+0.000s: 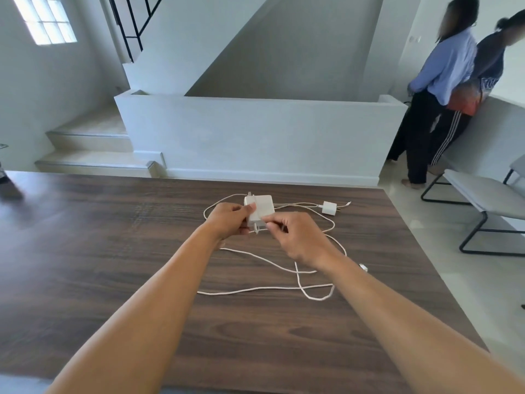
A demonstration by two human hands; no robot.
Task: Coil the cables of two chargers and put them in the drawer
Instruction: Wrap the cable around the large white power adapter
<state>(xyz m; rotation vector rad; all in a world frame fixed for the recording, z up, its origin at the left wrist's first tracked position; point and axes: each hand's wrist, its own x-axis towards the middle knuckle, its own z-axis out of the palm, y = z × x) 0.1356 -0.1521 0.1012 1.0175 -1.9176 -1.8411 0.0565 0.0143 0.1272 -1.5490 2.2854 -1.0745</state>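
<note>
My left hand (228, 218) grips a large white square charger brick (262, 207), lifted just above the dark wood table (113, 237). My right hand (298, 237) pinches the brick's thin white cable (257, 229) close to its lower corner. The rest of that cable (264, 288) lies in loose loops on the table below my hands. A small white plug charger (329, 208) lies to the right of the brick, its own cable (301, 205) running left behind it. No drawer is in view.
The table's far edge runs just behind the chargers and its right edge slants down to the right. A grey chair (483, 200) with a black frame stands right of the table. Two people (443, 89) stand at the back right. Stairs (93, 149) rise at the back left.
</note>
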